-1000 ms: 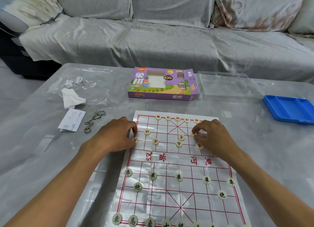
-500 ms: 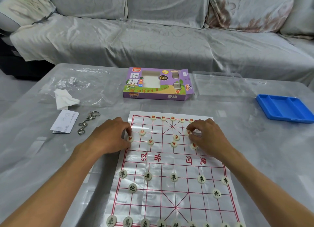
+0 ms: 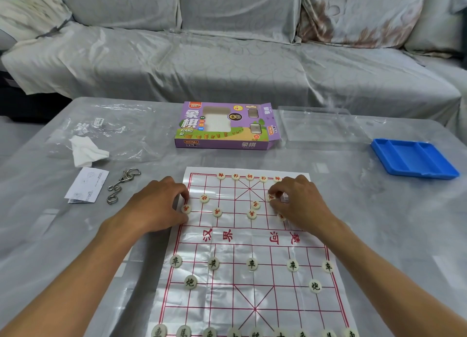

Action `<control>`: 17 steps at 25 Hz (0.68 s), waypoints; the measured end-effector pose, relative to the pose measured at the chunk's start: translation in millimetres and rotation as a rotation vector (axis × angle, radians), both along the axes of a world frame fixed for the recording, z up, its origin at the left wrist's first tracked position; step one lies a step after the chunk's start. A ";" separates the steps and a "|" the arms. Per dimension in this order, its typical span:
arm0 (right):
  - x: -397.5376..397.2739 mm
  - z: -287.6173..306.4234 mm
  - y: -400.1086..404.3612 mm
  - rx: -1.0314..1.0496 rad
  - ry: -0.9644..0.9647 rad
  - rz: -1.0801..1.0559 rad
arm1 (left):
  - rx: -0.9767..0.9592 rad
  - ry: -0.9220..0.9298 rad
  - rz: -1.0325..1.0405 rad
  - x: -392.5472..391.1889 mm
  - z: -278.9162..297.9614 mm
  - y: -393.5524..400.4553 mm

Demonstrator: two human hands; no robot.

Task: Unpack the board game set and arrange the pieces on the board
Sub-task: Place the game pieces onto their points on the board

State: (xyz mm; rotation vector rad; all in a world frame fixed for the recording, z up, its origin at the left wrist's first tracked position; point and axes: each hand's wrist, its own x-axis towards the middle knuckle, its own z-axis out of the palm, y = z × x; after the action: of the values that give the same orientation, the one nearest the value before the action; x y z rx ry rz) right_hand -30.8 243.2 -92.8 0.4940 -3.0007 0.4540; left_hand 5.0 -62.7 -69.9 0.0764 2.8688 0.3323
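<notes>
Fingers of right hand (image 3: 300,205) pinching a red piece (image 3: 272,197), left hand (image 3: 156,206) fingers curled at board (image 3: 250,251) edge, grip unclear

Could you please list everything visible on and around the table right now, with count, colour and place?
Xiangqi board: one, white sheet with red grid, table centre.
Red-marked pieces: about eleven visible, far half.
Dark-marked pieces: sixteen, near half.
Game box: one, purple, behind board.
Clear lid: one, right of box.
Tray: one, blue, far right.
Tissue: one, white, left.
Leaflet: one, white, left.
Wire puzzle: one, metal, beside leaflet.
Sofa: one, grey, behind.
Left hand: on board's left edge.
Right hand: pinching a red piece.
</notes>
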 end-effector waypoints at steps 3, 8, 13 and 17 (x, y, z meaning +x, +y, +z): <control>0.8 0.4 -0.3 0.023 0.032 -0.024 | -0.005 -0.001 0.000 0.6 0.4 0.6; -1.4 1.6 1.9 0.033 0.001 0.008 | 0.003 -0.005 0.003 0.7 0.2 0.8; -0.9 1.5 1.7 0.045 0.004 0.015 | -0.003 -0.011 0.004 1.1 1.2 1.4; -1.5 7.0 3.4 0.044 -0.036 0.030 | -0.009 -0.008 0.003 1.2 1.3 1.5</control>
State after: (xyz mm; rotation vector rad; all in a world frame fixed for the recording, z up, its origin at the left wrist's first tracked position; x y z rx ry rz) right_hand -32.3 246.6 -85.7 0.5415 -3.0478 0.4038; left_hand 6.2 -61.2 -68.6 0.0695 2.8630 0.3188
